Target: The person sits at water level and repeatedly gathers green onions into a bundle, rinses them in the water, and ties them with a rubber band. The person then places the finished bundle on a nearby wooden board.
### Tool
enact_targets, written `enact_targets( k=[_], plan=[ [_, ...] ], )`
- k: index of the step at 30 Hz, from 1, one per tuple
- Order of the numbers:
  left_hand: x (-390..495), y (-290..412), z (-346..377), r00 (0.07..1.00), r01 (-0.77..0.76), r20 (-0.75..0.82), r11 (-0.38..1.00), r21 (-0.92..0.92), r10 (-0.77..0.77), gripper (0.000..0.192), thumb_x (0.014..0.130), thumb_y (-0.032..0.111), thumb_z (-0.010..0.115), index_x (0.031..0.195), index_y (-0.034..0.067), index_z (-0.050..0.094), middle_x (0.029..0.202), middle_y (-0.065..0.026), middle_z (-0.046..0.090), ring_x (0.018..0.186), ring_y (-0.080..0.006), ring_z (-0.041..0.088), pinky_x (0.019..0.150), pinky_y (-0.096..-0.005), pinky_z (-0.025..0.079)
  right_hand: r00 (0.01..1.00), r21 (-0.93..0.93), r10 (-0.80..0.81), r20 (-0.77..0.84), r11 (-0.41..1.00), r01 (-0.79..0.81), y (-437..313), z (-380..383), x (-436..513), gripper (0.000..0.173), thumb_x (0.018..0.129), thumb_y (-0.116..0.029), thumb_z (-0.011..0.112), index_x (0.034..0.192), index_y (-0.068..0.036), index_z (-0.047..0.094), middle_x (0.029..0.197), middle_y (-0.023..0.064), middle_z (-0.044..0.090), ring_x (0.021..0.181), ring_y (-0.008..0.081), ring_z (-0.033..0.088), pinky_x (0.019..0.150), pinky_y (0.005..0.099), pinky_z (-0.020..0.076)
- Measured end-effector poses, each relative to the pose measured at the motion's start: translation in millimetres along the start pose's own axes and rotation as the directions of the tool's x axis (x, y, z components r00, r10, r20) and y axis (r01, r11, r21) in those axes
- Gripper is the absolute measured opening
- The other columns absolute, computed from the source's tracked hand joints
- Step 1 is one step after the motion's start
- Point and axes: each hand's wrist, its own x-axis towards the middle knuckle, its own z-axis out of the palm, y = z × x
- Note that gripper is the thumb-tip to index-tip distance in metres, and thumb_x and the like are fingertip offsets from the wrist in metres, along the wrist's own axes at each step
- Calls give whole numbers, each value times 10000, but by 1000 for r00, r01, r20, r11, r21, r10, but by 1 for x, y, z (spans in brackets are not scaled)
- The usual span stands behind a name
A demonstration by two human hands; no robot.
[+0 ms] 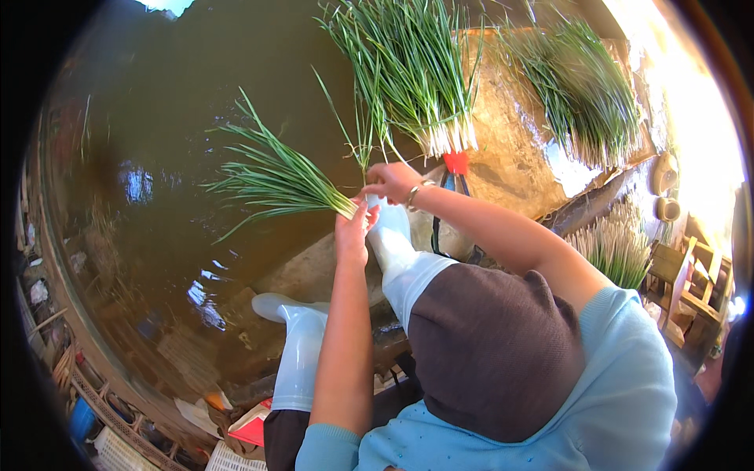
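My left hand (353, 232) is closed around the pale stem ends of a bunch of green leafy stalks (288, 179), like garlic chives or scallions, whose leaves fan out over the brown water. Touching or nearly touching it, my right hand (392, 179), with a bracelet at the wrist, is bent by the stem ends; whether its fingers pinch a stalk cannot be told. Just beyond the right hand stand a few thin loose stalks (362, 138). A large pile of the same greens (412, 76) lies farther off, white ends towards me.
Murky water (177, 118) spreads ahead and left. On the right, a brown sheet (500, 141) bears another pile of greens (583, 94). Bundles with pale ends (612, 247) stand near a wooden stool (695, 282). My white boots (394, 229) rest near a stone ledge (306, 265); crates (123, 450) lie lower left.
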Motion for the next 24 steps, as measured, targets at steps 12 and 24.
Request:
enact_targets(
  k=[12,24],
  plan=[
    [-9,5,-31,998,-61,14,996,64,60,120,860,54,623,932,55,528,848,-46,571,707,-119,536,664,-260,451,917,682,-77,-391,645,345,-13,-76,-17,211,929,-230,565,832,-60,644,643,-28,574,493,33,490,462,170,399],
    [-76,79,-113,968,-20,183,783,-621,170,171,961,157,508,1051,15,483,788,9,420,628,-57,391,536,-176,346,788,357,-502,-357,706,611,-35,-114,-18,182,909,-185,588,879,-27,672,1096,72,612,1114,133,520,925,277,423]
  ],
)
